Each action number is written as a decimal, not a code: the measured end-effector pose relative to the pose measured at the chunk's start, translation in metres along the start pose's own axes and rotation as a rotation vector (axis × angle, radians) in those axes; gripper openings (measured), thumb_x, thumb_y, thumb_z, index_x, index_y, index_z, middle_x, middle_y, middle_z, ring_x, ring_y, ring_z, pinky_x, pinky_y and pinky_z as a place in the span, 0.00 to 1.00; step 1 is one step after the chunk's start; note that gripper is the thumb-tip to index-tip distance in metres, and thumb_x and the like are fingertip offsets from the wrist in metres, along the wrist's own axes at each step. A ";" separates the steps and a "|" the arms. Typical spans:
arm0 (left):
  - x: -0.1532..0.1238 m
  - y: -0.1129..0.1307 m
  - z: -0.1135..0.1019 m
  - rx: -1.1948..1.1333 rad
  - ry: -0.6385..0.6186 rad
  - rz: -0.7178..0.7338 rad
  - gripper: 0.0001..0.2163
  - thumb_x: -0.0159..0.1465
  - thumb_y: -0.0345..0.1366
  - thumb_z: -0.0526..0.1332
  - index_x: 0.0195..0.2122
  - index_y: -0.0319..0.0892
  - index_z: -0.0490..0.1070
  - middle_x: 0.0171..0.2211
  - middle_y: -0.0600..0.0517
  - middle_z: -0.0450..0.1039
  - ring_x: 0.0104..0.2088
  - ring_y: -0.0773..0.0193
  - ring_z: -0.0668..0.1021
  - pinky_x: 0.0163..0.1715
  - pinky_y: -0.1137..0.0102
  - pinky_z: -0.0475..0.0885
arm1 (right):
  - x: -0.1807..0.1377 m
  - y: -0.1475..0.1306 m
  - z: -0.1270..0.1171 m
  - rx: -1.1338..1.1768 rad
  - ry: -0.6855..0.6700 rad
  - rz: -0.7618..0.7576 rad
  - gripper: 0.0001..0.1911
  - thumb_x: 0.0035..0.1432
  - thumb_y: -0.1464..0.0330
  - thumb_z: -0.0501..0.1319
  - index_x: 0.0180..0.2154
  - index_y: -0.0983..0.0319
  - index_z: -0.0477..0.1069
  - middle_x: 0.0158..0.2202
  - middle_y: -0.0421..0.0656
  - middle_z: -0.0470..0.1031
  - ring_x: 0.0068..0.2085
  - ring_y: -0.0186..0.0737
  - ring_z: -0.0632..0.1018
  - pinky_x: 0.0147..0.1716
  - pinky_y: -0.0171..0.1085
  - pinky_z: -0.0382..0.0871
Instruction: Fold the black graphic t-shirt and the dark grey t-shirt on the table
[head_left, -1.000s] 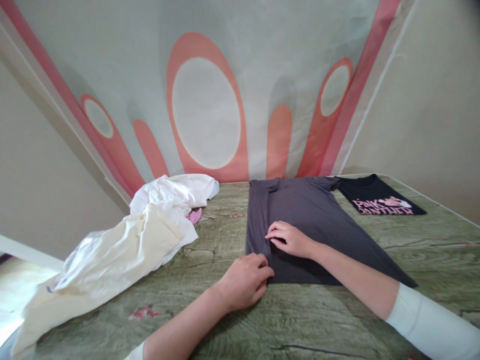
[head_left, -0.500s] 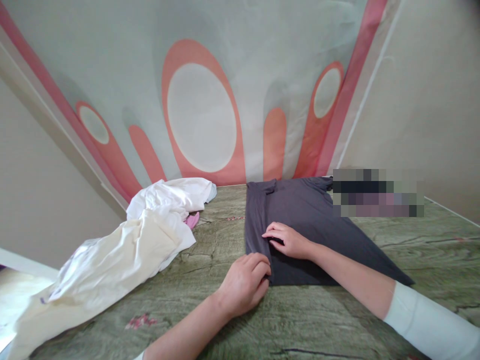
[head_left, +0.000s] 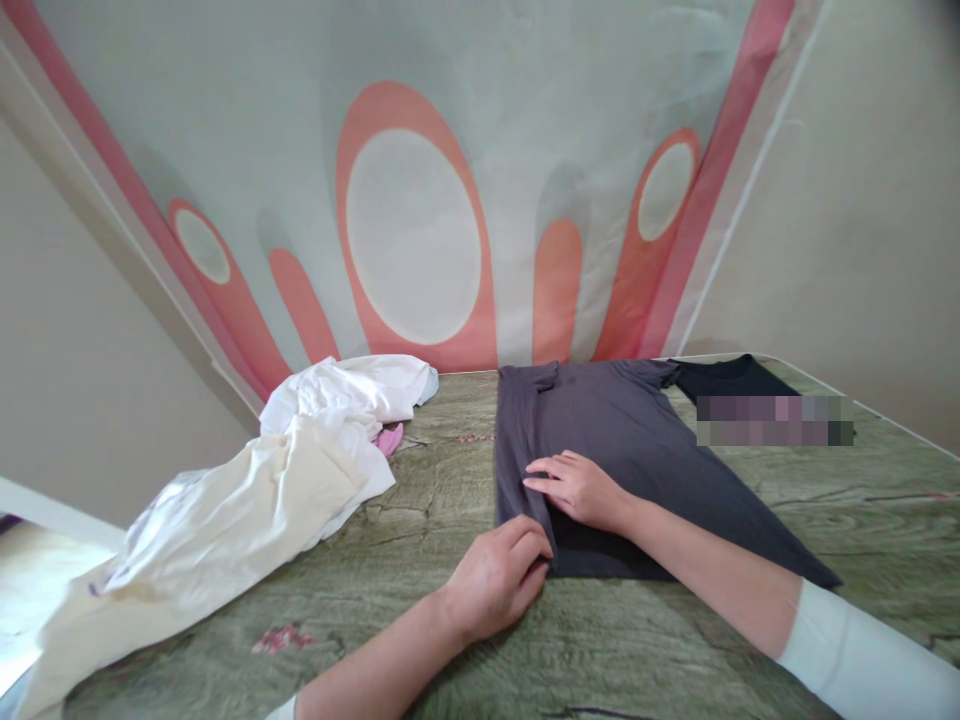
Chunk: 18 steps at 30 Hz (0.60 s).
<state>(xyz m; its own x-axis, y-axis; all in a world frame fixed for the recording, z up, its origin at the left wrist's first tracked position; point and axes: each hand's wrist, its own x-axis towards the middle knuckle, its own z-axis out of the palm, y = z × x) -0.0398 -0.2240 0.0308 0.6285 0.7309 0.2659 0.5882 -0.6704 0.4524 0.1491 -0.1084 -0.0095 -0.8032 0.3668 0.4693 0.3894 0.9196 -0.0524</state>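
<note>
A dark grey T-shirt (head_left: 622,430) lies spread on the wood-patterned table, its left side folded inward in a long strip with the sleeve over it. At the near left corner of that strip, my left hand (head_left: 499,580) has its fingers curled down on the fabric edge, pinching the hem. My right hand (head_left: 581,490) rests on the shirt near the inner edge of the fold. Its fingers are stretched out and point left, lying on the cloth.
White and cream clothes (head_left: 277,500) lie heaped along the table's left side, with a bit of pink cloth (head_left: 389,440) among them. Behind the shirt at the right is a black garment (head_left: 739,376), partly pixelated. A patterned backdrop (head_left: 420,230) rises behind the wooden table (head_left: 420,510).
The view has shifted slightly, so everything sits a little further right. My right hand's fingers have flattened and moved slightly toward me. My left hand keeps its hold on the corner.
</note>
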 end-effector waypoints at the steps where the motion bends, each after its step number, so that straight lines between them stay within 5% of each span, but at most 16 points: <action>1: 0.000 -0.001 -0.001 -0.020 -0.004 0.011 0.07 0.61 0.32 0.53 0.40 0.41 0.64 0.41 0.47 0.67 0.41 0.64 0.71 0.42 0.70 0.68 | 0.000 0.000 0.001 -0.017 -0.002 -0.001 0.16 0.60 0.73 0.51 0.48 0.59 0.68 0.48 0.47 0.70 0.46 0.40 0.71 0.42 0.41 0.60; 7: 0.001 -0.023 -0.010 0.086 0.087 -0.133 0.14 0.64 0.34 0.50 0.50 0.42 0.62 0.52 0.45 0.64 0.53 0.60 0.66 0.52 0.60 0.62 | -0.001 0.002 0.001 -0.044 0.007 -0.077 0.14 0.60 0.72 0.51 0.46 0.61 0.69 0.46 0.48 0.72 0.42 0.39 0.73 0.40 0.40 0.64; 13: -0.001 -0.041 -0.007 0.287 -0.013 -0.170 0.19 0.65 0.36 0.49 0.57 0.43 0.55 0.60 0.46 0.52 0.60 0.60 0.56 0.57 0.58 0.54 | 0.000 0.001 -0.002 -0.038 0.062 -0.136 0.15 0.58 0.74 0.50 0.44 0.64 0.71 0.43 0.51 0.74 0.43 0.42 0.73 0.41 0.43 0.66; 18: -0.004 -0.040 -0.005 0.308 -0.068 -0.151 0.20 0.65 0.39 0.50 0.58 0.42 0.54 0.59 0.45 0.54 0.60 0.60 0.57 0.57 0.58 0.52 | 0.002 0.000 -0.005 -0.069 0.054 -0.153 0.15 0.56 0.74 0.51 0.43 0.66 0.71 0.42 0.52 0.73 0.43 0.44 0.71 0.42 0.45 0.65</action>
<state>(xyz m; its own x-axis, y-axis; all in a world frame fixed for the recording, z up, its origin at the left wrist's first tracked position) -0.0682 -0.1993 0.0165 0.5491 0.8216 0.1531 0.7965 -0.5699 0.2018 0.1502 -0.1087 -0.0042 -0.8305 0.2139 0.5143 0.2965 0.9514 0.0831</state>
